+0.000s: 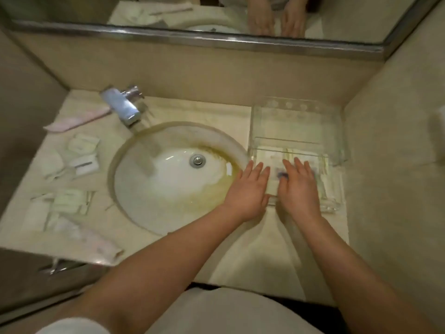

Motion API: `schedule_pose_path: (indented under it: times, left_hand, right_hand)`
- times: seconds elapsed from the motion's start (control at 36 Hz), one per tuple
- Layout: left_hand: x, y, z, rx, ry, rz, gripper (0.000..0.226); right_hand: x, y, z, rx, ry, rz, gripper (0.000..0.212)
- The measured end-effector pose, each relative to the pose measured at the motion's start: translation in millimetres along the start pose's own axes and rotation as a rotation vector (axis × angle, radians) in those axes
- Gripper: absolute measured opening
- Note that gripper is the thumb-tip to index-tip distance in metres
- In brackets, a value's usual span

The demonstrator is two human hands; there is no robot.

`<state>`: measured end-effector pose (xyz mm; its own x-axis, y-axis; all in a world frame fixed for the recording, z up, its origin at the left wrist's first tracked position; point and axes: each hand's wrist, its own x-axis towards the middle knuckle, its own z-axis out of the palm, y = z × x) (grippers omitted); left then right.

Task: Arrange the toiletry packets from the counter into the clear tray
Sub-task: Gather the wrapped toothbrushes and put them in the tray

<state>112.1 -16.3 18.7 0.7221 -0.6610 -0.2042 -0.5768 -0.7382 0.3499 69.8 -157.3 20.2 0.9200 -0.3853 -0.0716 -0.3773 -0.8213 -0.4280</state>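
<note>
A clear tray point(333, 184) sits on the counter right of the sink, with a few packets point(272, 157) lying flat inside it. My left hand point(248, 191) hovers over the tray's left edge, fingers spread, palm down. My right hand point(298, 186) lies flat over the tray's middle, fingers apart, covering a packet with a dark purple mark point(283, 175). Neither hand grips anything. Several white and pale green toiletry packets point(81, 155) lie scattered on the counter left of the sink, with more packets point(67, 201) nearer the front edge.
A round stained sink point(173, 203) fills the counter's middle, with a chrome tap point(125, 107) behind it. A taller clear acrylic holder point(296, 121) stands behind the tray. Pink tubes lie at the back left point(77, 119) and the front left point(96, 244). A mirror point(192, 15) runs along the back wall.
</note>
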Motion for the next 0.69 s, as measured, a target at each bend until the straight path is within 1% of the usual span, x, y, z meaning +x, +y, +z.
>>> schedule_pose_path:
  times: [0.06,0.14,0.25,0.31,0.36,0.44,0.5,0.56,0.61,0.64,0.69]
  left_hand:
    - [-28.1,-20.0,-4.0,-0.081,0.085,-0.105,0.069]
    - [-79.5,-56.4,-8.0,-0.185,0.228,-0.254,0.062]
    - [-150.7,-104.0,-13.6,-0.284,0.432,-0.458,0.049]
    - [-184.5,-131.3,-16.4,-0.320,0.536,-0.559,0.042]
    - [-215.1,-159.2,-18.6,-0.357,0.603,-0.653,0.036]
    - [-254.6,-202.6,-22.3,-0.407,0.636,-0.780,0.033]
    - [-275.9,-231.1,-25.0,-0.431,0.651,-0.838,0.032]
    - [-292.3,-260.5,-27.3,-0.446,0.662,-0.871,0.031]
    - [-301.4,-287.2,-30.8,-0.461,0.679,-0.880,0.031]
    - [-303.7,-299.5,-33.8,-0.474,0.686,-0.880,0.031]
    - [-304.6,-321.1,-42.0,-0.504,0.695,-0.878,0.031]
  right_hand:
    - [-6.9,-24.4,10.7,0.056,-0.009,-0.093,0.044]
    - [-19.3,-68.3,31.8,0.145,-0.085,-0.218,0.043]
    - [-49.0,-130.5,62.3,0.213,-0.274,-0.329,0.044]
    - [-65.4,-160.7,81.1,0.212,-0.362,-0.390,0.042]
    - [-78.9,-191.4,102.8,0.183,-0.440,-0.445,0.037]
    - [-96.7,-242.5,135.2,0.129,-0.578,-0.483,0.034]
    - [-107.9,-275.8,155.8,0.095,-0.647,-0.481,0.037]
    - [-118.6,-307.9,177.1,0.023,-0.668,-0.494,0.048]
    - [-127.4,-334.4,196.1,-0.117,-0.649,-0.572,0.056]
    - [-130.3,-345.7,204.2,-0.197,-0.626,-0.623,0.055]
    - [-131.9,-363.0,214.9,-0.306,-0.594,-0.686,0.037]
